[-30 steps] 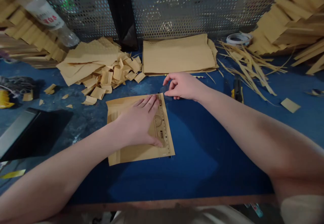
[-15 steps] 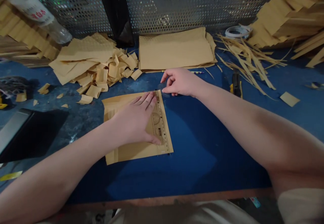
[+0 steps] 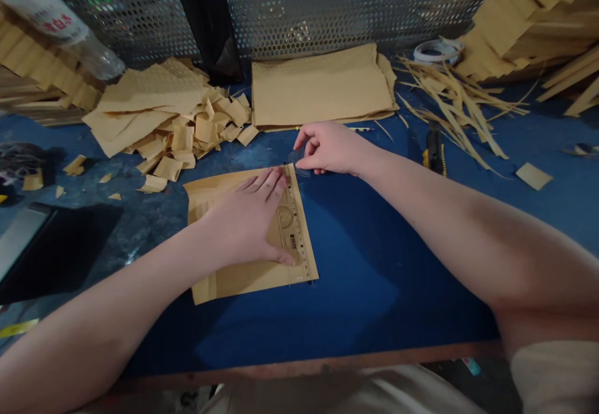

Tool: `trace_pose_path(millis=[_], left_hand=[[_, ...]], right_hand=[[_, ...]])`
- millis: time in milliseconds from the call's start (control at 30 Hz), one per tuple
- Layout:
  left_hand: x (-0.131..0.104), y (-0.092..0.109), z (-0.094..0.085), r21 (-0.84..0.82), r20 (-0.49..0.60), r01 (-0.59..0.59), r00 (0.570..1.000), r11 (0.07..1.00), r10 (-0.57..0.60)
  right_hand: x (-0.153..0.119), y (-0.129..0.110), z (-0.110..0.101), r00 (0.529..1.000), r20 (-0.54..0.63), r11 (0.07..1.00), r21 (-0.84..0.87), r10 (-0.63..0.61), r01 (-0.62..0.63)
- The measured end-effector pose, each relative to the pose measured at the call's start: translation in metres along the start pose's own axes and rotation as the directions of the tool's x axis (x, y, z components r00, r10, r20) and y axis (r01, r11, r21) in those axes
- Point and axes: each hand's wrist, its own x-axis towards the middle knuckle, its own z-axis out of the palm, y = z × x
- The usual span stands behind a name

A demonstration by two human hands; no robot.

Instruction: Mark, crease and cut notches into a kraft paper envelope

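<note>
Here's a pale, short sleeve [image 3: 552, 373] — loose-cut, just right of the table edge [image 3: 327, 364] — and pale, softly creased clothing [image 3: 369, 395] below that edge; left hand [image 3: 248, 224] and right hand [image 3: 332, 149] bare, forearms [image 3: 112, 314] too.

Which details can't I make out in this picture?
All in the head view:
Brown sheet: middle hidden under the left grip.
Clear ruler: partly covered by the left grip; scale figures too small to read.
Clear piece in the right grip: partly behind the fingers, outline unclear.
Black slab: top cut off by the picture's upper edge.
</note>
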Motion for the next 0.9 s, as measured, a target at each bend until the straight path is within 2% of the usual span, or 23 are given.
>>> trace_pose_path(millis=[300, 533, 900], left_hand=[[0.0, 0.002, -0.003, 0.027, 0.016, 0.015, 1.0, 1.0, -0.016], [0.0, -0.002, 0.001, -0.043, -0.047, -0.032, 0.998, 0.999, 0.03], [0.001, 0.004, -0.006, -0.023, 0.018, -0.001, 1.0, 1.0, 0.001]], right_hand=[[-0.003, -0.008, -0.001, 0.997, 0.008, 0.997, -0.009, 0.08, -0.08], [-0.002, -0.007, 0.0, 0.998, -0.002, 0.997, 0.017, 0.069, -0.069], [-0.01, -0.02, 0.009, 0.999, 0.012, 0.999, 0.021, 0.043, -0.043]])
